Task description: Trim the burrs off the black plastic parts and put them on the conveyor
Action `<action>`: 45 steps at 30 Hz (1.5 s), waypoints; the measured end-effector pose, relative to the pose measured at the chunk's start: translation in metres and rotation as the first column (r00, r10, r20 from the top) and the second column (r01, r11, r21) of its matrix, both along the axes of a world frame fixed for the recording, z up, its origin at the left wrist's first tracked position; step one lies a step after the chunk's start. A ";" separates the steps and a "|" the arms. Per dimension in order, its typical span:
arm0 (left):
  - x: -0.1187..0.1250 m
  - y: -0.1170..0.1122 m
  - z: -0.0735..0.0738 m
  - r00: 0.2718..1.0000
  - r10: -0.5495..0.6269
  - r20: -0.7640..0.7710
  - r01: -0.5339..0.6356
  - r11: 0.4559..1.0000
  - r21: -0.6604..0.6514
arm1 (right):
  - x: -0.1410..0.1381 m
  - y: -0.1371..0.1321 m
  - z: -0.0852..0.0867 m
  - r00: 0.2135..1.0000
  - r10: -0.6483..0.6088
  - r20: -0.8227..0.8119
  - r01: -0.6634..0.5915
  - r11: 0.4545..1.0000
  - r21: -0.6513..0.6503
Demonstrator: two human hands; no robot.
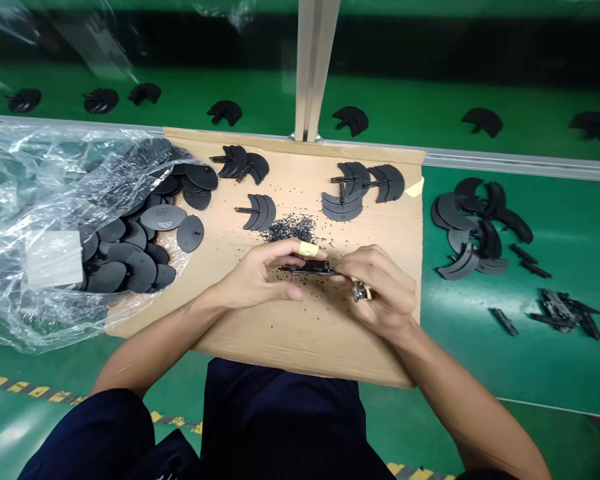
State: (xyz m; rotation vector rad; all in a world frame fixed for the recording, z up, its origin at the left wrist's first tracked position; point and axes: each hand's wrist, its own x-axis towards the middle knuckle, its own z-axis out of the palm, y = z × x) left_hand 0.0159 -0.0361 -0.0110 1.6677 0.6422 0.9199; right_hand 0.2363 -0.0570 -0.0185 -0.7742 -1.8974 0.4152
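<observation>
My left hand point(257, 277) grips a thin black plastic part point(310, 267) held edge-on above the cardboard sheet point(260, 333). Yellow tape wraps one of its fingers. Closed, my right hand point(380, 287) meets the part's right end with its fingertips. A shiny metal-ended object point(361, 290) pokes out of the right palm; most of it is hidden, so its kind cannot be made out. Just beyond the hands lies a heap of small black bits point(290, 229), with more scattered around. Curved black plates with stems point(260, 212) rest further back on the cardboard.
Left, a clear plastic bag point(40, 180) spills black oval discs point(135, 265) and has a white label point(54, 259). Right, curved black pieces point(473, 227) and narrow black parts point(563, 310) lie on the green table point(545, 373). A metal post point(315, 67) stands behind.
</observation>
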 end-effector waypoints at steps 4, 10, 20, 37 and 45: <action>0.000 -0.002 -0.005 0.980 0.184 -0.078 -0.150 0.934 0.326 | 0.005 0.001 0.003 0.998 0.041 0.041 -0.040 0.999 -0.011; -0.003 -0.001 -0.007 0.961 0.258 -0.097 -0.158 0.805 0.572 | 0.011 0.004 0.006 0.960 -0.140 0.243 0.143 0.990 0.005; -0.002 -0.006 -0.009 0.961 0.247 -0.126 -0.126 0.793 0.596 | 0.011 0.004 -0.001 0.873 -0.203 0.444 0.159 0.978 0.135; -0.006 -0.001 -0.001 0.937 0.302 -0.172 -0.145 0.789 0.598 | 0.013 0.002 -0.002 0.912 -0.144 0.385 0.165 0.986 -0.024; -0.005 0.000 0.000 0.968 0.249 -0.030 -0.217 0.894 0.392 | 0.016 0.012 -0.008 0.919 -0.148 0.366 0.199 0.974 -0.105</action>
